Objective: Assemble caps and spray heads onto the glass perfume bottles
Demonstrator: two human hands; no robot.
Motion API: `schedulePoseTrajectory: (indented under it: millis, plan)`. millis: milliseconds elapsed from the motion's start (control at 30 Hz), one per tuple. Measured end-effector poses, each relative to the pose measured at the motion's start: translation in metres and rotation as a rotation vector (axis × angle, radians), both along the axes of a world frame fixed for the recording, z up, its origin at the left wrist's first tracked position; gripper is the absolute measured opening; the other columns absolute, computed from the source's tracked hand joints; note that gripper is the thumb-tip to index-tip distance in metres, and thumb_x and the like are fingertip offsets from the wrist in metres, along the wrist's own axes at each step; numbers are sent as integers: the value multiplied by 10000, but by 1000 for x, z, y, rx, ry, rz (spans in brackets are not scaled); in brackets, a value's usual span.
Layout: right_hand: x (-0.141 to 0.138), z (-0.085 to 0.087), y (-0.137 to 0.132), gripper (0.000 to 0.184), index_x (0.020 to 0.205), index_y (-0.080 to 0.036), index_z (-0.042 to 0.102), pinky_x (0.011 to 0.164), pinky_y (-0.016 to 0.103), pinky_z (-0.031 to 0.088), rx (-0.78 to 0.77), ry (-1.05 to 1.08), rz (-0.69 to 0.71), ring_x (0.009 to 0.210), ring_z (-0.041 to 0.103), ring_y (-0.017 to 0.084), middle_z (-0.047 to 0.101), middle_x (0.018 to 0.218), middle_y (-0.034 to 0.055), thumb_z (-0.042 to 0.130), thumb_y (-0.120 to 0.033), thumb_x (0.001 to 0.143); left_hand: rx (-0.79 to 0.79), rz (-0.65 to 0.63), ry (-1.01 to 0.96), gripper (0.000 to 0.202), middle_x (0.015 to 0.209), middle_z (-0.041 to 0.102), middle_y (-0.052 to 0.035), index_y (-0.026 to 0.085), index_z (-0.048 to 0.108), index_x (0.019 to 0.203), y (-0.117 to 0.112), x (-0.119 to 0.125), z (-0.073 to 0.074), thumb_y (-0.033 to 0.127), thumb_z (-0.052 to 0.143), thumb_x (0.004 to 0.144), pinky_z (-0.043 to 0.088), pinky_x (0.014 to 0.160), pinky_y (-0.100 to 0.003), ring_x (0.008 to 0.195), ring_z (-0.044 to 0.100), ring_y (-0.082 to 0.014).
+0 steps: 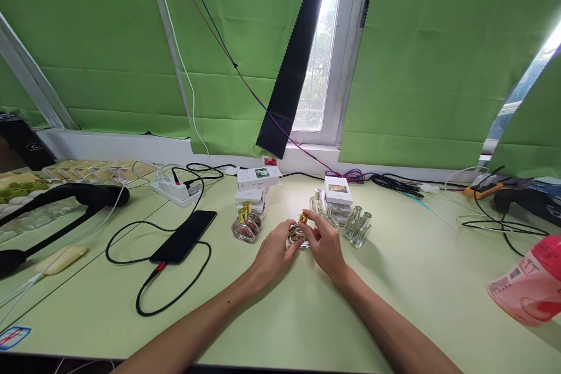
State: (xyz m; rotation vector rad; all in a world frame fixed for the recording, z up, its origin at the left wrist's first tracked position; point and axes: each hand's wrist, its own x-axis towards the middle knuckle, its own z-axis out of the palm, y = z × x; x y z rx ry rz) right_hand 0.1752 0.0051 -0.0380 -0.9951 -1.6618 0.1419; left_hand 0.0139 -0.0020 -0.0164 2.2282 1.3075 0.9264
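A small round glass perfume bottle (297, 235) with a gold cap (303, 218) stands on the table between my hands. My left hand (278, 245) grips the bottle's body from the left. With thumb and fingertips, my right hand (323, 241) pinches the gold cap at the top. To the left sit similar gold-capped bottles (246, 228), close together in front of stacked white boxes (252, 196). On the right, slim clear glass bottles (357, 227) with silvery caps are grouped near another stack of white boxes (338, 191); my right hand partly hides some glass there.
A black phone (184, 238) with a looping cable lies to the left, near a white power strip (175, 191). Black headphones (83, 196) rest further left. A pink package (529, 283) stands at the right. Cables (397, 184) run along the back edge.
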Motion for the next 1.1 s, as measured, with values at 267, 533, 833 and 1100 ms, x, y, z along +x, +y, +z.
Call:
schedulePoseTrajectory:
  millis: [267, 533, 833, 1100]
  plan:
    - [0, -1, 1, 271, 1229, -202, 642, 548, 257, 471, 14, -6, 12, 493, 490, 96, 731, 975, 52, 560, -315, 996, -2, -4, 1, 279, 1124, 707, -79, 209, 579, 1198, -1, 1, 2, 305, 581, 937, 477, 640, -300, 708, 653, -191]
    - [0, -1, 1, 290, 1249, -212, 635, 544, 261, 473, -26, 7, 39, 504, 482, 101, 725, 1005, 61, 562, -311, 987, 0, 0, -3, 263, 1130, 699, -72, 215, 589, 1184, 0, 0, -1, 316, 577, 941, 481, 684, -312, 750, 657, -201]
    - [0, 1, -1, 312, 1270, -214, 621, 530, 250, 473, -52, -22, 65, 497, 485, 96, 722, 980, 46, 560, -293, 975, 19, -9, 9, 234, 1061, 696, -79, 211, 620, 1140, 4, -2, -4, 339, 556, 955, 478, 732, -321, 860, 647, -232]
    - [0, 2, -1, 303, 1268, -209, 624, 564, 254, 488, -42, -40, 49, 524, 504, 100, 725, 973, 43, 560, -283, 982, 33, -21, 0, 220, 1048, 691, -78, 211, 627, 1121, 3, -2, -3, 333, 543, 958, 483, 753, -334, 888, 635, -238]
